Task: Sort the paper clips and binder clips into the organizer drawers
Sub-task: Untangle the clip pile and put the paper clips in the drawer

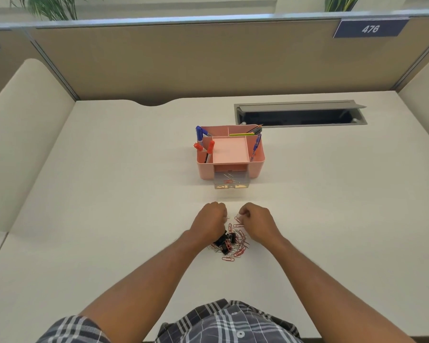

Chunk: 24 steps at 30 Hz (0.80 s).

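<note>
A heap of red and silver paper clips (pixel 238 241) mixed with black binder clips (pixel 226 240) lies on the desk in front of me. My left hand (pixel 212 220) is curled at the heap's far left edge, pinching a silver paper clip. My right hand (pixel 255 222) is curled at the far right edge, fingertips closed on a red paper clip. Beyond them stands a pink organizer (pixel 256 167). Its clear drawer (pixel 232 181) is pulled out toward me and holds a few paper clips.
Pens, markers and pencils (pixel 203 142) stand in the organizer's compartments. A grey cable hatch (pixel 300 115) lies open in the white desk (pixel 109 194) at the back right. Beige partition walls enclose the desk on three sides.
</note>
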{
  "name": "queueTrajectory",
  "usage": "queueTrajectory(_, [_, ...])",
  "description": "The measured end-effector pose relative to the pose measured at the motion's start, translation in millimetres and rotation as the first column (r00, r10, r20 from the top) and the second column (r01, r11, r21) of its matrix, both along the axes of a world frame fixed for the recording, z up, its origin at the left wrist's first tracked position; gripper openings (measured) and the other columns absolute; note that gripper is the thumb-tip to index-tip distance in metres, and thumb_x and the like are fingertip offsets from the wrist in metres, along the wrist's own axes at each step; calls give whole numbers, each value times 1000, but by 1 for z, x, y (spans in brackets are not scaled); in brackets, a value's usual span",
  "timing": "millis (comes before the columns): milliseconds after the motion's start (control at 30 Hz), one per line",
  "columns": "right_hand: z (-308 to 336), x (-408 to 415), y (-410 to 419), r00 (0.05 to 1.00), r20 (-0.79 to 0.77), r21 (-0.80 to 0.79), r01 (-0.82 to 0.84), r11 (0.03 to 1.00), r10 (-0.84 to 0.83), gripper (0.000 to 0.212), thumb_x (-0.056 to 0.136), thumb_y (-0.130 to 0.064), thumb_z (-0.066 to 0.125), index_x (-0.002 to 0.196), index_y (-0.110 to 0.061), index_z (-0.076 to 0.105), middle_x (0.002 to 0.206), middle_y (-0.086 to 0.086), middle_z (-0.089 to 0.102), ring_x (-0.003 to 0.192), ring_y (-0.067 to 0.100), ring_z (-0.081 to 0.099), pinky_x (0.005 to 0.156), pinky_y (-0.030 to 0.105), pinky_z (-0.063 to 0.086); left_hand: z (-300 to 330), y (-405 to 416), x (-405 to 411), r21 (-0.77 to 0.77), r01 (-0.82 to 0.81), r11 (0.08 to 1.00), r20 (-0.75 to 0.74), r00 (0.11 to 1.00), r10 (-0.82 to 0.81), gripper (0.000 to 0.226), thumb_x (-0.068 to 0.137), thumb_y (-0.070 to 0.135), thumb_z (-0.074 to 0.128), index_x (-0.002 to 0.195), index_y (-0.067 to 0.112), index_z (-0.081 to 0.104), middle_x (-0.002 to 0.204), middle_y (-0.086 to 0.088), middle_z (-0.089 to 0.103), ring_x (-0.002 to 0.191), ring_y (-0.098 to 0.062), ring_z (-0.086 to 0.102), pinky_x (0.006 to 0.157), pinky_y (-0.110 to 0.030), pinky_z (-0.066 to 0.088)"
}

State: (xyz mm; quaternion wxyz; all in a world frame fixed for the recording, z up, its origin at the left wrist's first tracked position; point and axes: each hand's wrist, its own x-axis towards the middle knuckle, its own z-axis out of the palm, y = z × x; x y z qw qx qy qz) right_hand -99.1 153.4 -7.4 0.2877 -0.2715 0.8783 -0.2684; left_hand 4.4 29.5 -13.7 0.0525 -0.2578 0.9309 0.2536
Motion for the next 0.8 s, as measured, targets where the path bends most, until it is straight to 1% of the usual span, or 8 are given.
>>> queueTrajectory(67, [7, -6, 3, 998, 34, -71, 58, 996, -55, 12, 89, -13, 62, 96, -17, 71, 93, -2, 70, 88, 16, 64, 80, 29, 51, 3, -2, 2, 49, -57, 997, -65, 996, 60, 9, 91, 6, 54, 86, 14, 56, 91, -4, 61, 85, -21, 53, 72, -31, 44])
queueTrajectory(167, [29, -15, 0, 997, 16, -217, 74, 973, -72, 11, 90, -13, 65, 97, -16, 73, 92, -4, 71, 88, 13, 64, 81, 23, 48, 18, -9, -2, 101, -130, 986, -233, 961, 150, 11, 92, 8, 53, 90, 15, 61, 90, -1, 61, 83, -18, 54, 72, -30, 45])
queueTrajectory(267, [55, -26, -10, 992, -85, -363, 51, 930, -88, 17, 90, -7, 62, 101, -13, 73, 98, -1, 73, 91, 13, 64, 86, 25, 49, 41, -18, -13, 118, -155, 981, -430, 883, 191, 11, 90, 4, 54, 90, 12, 61, 88, -2, 61, 81, -19, 54, 71, -32, 46])
queueTrajectory(367, [73, -35, -30, 971, -232, -401, -44, 915, -55, 23, 89, -1, 56, 101, -11, 73, 99, 3, 72, 91, 18, 63, 83, 31, 52, 57, -29, -29, 91, -145, 985, -499, 849, 171, 14, 86, -2, 55, 86, 10, 61, 85, -3, 61, 78, -20, 54, 67, -36, 49])
queueTrajectory(500, [75, -41, -49, 949, -312, -296, -131, 946, 34, 23, 91, -4, 54, 99, -11, 74, 98, 8, 73, 89, 25, 63, 78, 37, 54, 62, -38, -43, 66, -143, 988, -455, 877, 157, 16, 86, -3, 54, 88, 10, 64, 86, -7, 64, 79, -23, 57, 69, -44, 54])
queueTrajectory(700, [62, -33, -31, 946, -324, -305, -132, 943, 28, 15, 91, -9, 56, 92, -11, 71, 88, 4, 71, 81, 21, 62, 74, 38, 53, 52, -23, -26, 20, -142, 990, -460, 877, 135, 10, 89, 3, 56, 85, 11, 61, 84, -4, 61, 76, -20, 55, 65, -38, 51])
queueTrajectory(733, [56, -31, -24, 951, -305, -258, -127, 958, 44, 14, 90, -10, 56, 91, -11, 70, 89, 4, 71, 82, 22, 62, 76, 38, 53, 46, -18, -21, 13, -129, 992, -402, 907, 123, 8, 89, 6, 57, 85, 11, 62, 84, -4, 62, 76, -20, 55, 67, -39, 50])
queueTrajectory(800, [40, -23, -10, 955, -260, -75, -165, 983, 140, 16, 92, -13, 58, 98, -12, 72, 99, 3, 72, 92, 23, 64, 83, 33, 51, 34, -7, -13, 22, -89, 996, -199, 976, 92, 8, 91, 17, 59, 89, 13, 66, 89, -3, 64, 82, -22, 58, 72, -36, 49])
